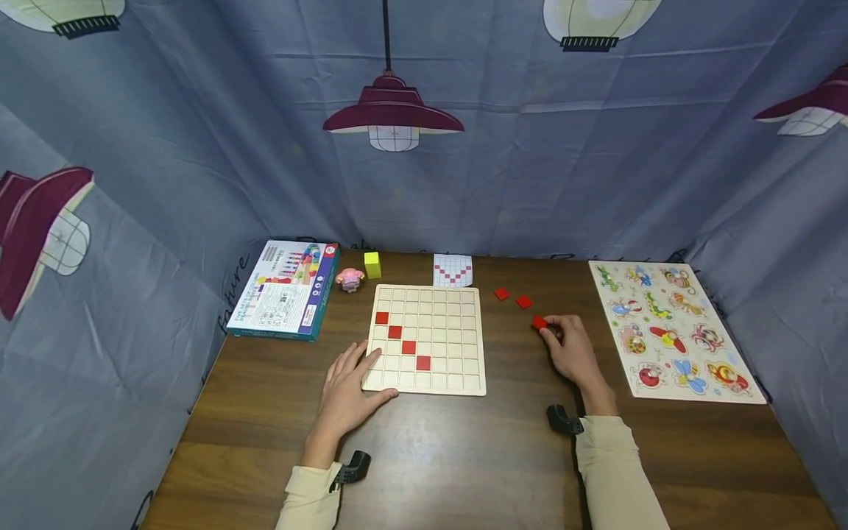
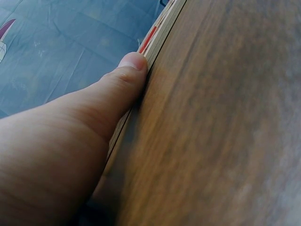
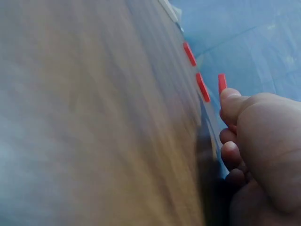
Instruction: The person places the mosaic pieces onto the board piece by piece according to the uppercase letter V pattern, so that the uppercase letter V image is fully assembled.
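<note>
A pale wooden grid board [image 1: 457, 338] lies on the table, with several red squares set in a diagonal down its left part. My left hand [image 1: 347, 394] rests at the board's lower left corner, fingers spread and fairly straight along the left side. In the left wrist view its thumb [image 2: 127, 70] touches the board's edge. To the right of the board, my right hand [image 1: 573, 350] pinches a red square tile [image 3: 222, 82] between thumb and fingers, raised off the table. Two more red tiles, a nearer one [image 1: 524, 302] and a farther one [image 1: 501, 293], lie beyond it.
Behind the board stands a small card [image 1: 453, 270] with a red V pattern. A boxed game [image 1: 285, 287], a pink figurine [image 1: 350, 279] and a yellow block [image 1: 372, 265] are at the back left. An animal puzzle board [image 1: 669, 331] lies at right.
</note>
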The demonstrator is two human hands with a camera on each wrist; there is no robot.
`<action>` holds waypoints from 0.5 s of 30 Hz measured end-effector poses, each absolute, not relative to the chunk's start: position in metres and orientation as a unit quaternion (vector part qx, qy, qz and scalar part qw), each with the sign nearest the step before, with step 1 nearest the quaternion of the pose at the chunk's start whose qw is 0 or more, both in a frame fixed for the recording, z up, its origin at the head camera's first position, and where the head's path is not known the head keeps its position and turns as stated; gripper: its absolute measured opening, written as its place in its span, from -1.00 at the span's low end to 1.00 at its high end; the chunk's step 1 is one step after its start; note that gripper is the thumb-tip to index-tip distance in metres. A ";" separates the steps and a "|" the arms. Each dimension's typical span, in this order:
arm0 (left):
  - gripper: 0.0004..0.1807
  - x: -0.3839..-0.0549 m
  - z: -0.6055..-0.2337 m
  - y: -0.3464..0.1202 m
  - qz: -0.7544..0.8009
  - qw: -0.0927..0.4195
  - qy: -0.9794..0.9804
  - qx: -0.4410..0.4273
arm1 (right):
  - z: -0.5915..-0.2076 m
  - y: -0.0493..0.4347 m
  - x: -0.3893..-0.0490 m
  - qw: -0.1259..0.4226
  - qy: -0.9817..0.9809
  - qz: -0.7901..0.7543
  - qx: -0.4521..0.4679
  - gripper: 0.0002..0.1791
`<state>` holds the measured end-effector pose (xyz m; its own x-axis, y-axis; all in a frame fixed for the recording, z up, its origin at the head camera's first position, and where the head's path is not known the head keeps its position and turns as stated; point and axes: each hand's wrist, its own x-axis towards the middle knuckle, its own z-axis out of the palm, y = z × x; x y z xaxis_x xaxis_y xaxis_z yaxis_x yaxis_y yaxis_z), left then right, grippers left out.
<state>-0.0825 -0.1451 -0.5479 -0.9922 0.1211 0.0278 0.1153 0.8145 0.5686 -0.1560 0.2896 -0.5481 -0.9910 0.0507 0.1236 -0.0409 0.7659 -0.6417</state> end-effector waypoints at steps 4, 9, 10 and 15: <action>-0.04 -0.082 -0.549 -0.145 0.294 0.000 0.953 0.067 | -0.551 0.281 -0.148 0.058 -0.934 0.353 0.005 -0.67; -0.04 -0.081 -0.549 -0.146 0.290 -0.002 0.955 0.061 | -0.551 0.261 -0.141 0.039 -0.931 0.363 0.022 -0.67; -0.03 -0.082 -0.549 -0.146 0.291 -0.002 0.955 0.061 | -0.550 0.257 -0.140 0.040 -0.930 0.364 0.026 -0.67; -0.02 -0.083 -0.549 -0.146 0.290 0.005 0.955 0.062 | -0.546 0.231 -0.135 0.049 -0.923 0.378 0.051 -0.69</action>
